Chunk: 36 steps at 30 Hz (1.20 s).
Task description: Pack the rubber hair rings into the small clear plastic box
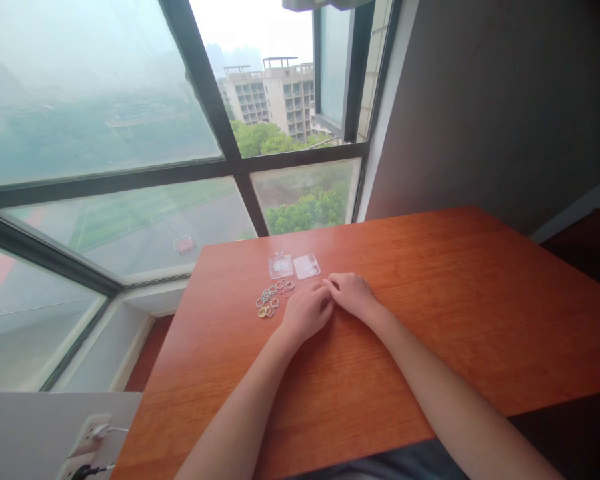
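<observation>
My left hand (307, 310) rests on the wooden table (405, 267) with its fingers curled inward. Against its fingertips lie those of my right hand (354, 293), which is also bent closed. Whatever may be between the fingers is hidden. Just left of my left hand is a loose cluster of small rings (275, 303), silver, gold and reddish, some overlapping. Beyond the hands, a clear plastic box (281, 272) sits beside a flat clear piece (307, 267) that looks like its lid.
The table's left edge runs close to the rings' side, along a large window (170, 227) with dark frames. A grey wall (455, 133) stands at the right. Low on the left, a wall socket (91, 437) holds plugs with cords.
</observation>
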Each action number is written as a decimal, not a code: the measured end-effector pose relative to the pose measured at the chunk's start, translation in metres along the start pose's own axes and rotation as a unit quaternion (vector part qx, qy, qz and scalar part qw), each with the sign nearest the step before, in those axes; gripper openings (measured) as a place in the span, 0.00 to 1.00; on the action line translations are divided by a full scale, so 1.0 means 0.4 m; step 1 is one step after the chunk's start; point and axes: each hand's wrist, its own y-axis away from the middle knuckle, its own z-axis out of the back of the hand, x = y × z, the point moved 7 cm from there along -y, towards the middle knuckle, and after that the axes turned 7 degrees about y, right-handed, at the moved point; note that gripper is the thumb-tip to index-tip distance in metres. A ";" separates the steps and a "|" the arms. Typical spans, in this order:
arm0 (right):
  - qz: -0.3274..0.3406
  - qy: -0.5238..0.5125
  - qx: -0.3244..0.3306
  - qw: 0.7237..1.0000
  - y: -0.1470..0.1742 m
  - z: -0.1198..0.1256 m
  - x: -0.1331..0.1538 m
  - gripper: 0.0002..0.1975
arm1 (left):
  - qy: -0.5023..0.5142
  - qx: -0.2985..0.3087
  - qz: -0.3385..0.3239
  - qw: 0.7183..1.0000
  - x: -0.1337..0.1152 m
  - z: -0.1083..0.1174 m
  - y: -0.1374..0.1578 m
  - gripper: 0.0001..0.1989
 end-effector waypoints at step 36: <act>0.002 0.001 -0.003 1.000 -0.001 -0.004 -0.001 0.18 | 0.017 -0.006 0.000 1.000 0.001 0.000 0.002 0.06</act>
